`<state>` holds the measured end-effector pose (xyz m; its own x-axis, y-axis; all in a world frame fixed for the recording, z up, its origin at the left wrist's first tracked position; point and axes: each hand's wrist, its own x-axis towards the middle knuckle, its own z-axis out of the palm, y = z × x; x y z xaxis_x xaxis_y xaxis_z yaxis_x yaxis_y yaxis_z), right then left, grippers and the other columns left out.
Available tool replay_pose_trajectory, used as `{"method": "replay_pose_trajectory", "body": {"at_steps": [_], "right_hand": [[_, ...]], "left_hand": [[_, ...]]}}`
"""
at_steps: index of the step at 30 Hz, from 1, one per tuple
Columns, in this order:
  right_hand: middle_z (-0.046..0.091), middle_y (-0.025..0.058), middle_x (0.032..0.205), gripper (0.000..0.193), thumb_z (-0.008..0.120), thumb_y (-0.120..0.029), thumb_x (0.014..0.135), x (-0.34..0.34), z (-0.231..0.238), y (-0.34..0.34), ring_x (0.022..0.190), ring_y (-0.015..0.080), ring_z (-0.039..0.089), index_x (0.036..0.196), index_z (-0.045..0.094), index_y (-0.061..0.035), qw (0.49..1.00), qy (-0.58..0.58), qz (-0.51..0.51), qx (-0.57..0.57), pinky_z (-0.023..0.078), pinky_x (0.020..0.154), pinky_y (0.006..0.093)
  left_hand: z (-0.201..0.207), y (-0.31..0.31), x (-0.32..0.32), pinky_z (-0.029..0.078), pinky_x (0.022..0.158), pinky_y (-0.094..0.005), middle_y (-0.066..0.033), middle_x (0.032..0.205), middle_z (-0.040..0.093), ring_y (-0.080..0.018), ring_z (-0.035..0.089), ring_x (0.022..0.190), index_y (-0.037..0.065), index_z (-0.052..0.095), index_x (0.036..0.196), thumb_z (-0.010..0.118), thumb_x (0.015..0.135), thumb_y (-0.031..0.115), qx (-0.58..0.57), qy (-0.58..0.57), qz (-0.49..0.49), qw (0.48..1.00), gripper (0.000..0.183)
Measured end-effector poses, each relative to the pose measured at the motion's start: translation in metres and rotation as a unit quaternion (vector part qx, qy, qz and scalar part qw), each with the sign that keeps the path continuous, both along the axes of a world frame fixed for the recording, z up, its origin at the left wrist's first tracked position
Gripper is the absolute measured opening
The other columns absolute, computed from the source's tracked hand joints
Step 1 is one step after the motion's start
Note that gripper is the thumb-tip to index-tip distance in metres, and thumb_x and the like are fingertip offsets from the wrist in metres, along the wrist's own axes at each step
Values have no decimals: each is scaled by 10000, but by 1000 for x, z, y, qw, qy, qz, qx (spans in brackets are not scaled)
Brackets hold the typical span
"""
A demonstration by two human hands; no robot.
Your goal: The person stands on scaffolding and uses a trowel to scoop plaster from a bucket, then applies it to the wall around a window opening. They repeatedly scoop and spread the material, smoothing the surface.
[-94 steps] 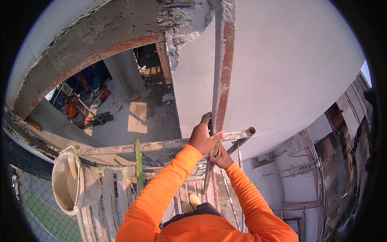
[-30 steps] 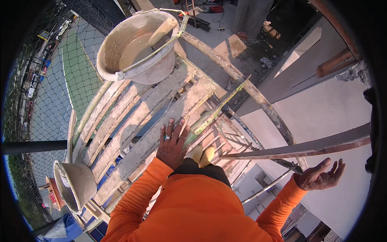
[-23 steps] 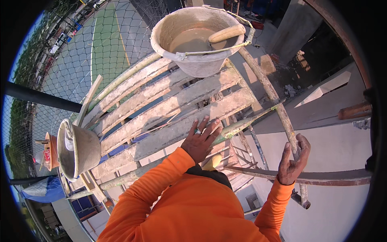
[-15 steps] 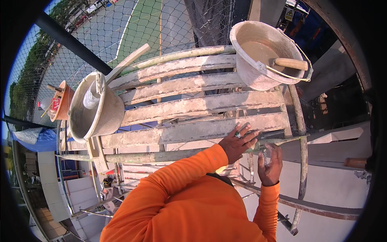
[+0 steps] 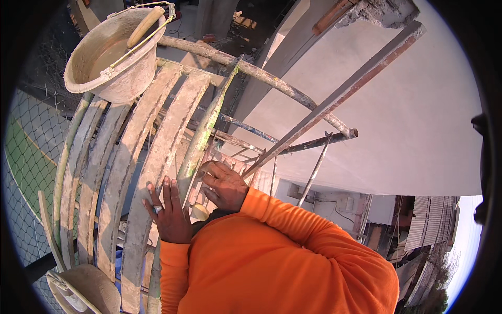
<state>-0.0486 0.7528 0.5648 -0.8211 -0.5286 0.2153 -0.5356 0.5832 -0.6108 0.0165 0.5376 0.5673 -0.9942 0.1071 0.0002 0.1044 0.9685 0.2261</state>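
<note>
My left hand, a ring on one finger, lies with fingers spread against the edge of the nearest plank. Just right of it, my right hand hovers beside a green-stained pole along the platform's near side. Its fingers are loosely bent and apart, with nothing visible in them. Whether they touch the pole I cannot tell. A mortar-crusted bucket stands on the planks at the upper left. A wooden handle sticks out over its rim, and what it belongs to is hidden.
Another bucket sits at the lower left beside an upright wooden strip. Gaps run between the planks. Scaffold tubes and a long rusty beam cross in front of a pale wall. Wire netting lines the left.
The view has swung right, so the buckets and planks now appear farther left and turned. My left hand remains on the plank's edge; my right hand's fingers are more bent toward the pole.
</note>
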Motion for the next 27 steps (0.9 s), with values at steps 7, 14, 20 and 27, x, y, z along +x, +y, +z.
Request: {"method": "replay_pose_trajectory", "body": {"at_steps": [7, 14, 20, 27], "right_hand": [[588, 164, 1223, 317, 638, -146, 932, 46, -26, 15, 1180, 374, 585, 1219, 647, -10, 993, -92, -23, 78, 491, 1031, 480], [576, 179, 1218, 379, 606, -181, 930, 74, -68, 38, 1174, 398, 596, 1276, 609, -26, 976, -157, -14, 153, 502, 1009, 502], [605, 167, 1305, 421, 589, -247, 957, 75, -89, 54, 1184, 379, 636, 1356, 621, -117, 960, -196, -5, 200, 537, 1004, 473], [674, 198, 1138, 345, 701, -169, 930, 5, -29, 47, 1084, 401, 670, 1243, 667, -27, 989, -121, -75, 29, 550, 949, 442]], "left_hand": [[-5, -8, 6, 42, 1253, -692, -135, 1680, 380, -456, 113, 1614, 78, 334, 1639, 763, 856, 155, 49, 48, -40, 997, 895], [-11, -11, 7, 22, 1262, -668, -176, 1661, 390, -447, 96, 1616, 61, 310, 1649, 734, 847, 80, 38, 15, -35, 999, 907], [-17, -10, 8, 58, 1235, -724, -192, 1595, 482, -492, 154, 1593, 40, 391, 1609, 594, 903, 80, 32, 69, -41, 996, 736], [-17, -9, 10, 50, 1226, -744, -209, 1579, 473, -494, 180, 1587, 45, 405, 1600, 511, 944, 110, 22, 52, -27, 998, 668]]}}
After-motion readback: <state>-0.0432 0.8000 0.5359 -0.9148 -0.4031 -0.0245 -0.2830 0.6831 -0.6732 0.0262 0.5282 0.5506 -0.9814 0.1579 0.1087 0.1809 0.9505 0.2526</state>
